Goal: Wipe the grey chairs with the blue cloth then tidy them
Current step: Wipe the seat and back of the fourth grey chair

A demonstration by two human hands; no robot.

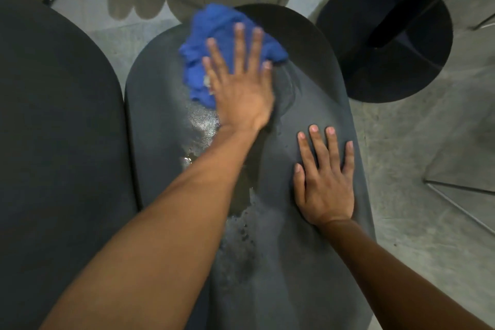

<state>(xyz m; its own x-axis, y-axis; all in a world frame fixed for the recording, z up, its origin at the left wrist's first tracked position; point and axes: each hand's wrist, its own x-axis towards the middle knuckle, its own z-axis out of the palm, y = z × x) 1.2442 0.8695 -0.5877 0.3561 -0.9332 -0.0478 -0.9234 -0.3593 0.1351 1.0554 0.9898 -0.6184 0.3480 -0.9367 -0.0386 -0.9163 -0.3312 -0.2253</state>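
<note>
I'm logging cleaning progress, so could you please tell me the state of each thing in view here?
Blue cloth: bunched, pressed flat under the left hand.
Left hand: open, fingers spread on the cloth.
Right hand: open, flat on the chair.
Middle grey chair: wet streaks and droplets down its surface.
Neighbouring grey chair: looks dry, untouched.
Black table base: standing on the floor.

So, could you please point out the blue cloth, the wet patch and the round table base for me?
blue cloth (206,32): head view, on its bunched far part beyond the fingers.
wet patch (203,123): head view, on the shiny film on the chair.
round table base (417,67): head view, on its dark top face.
</note>
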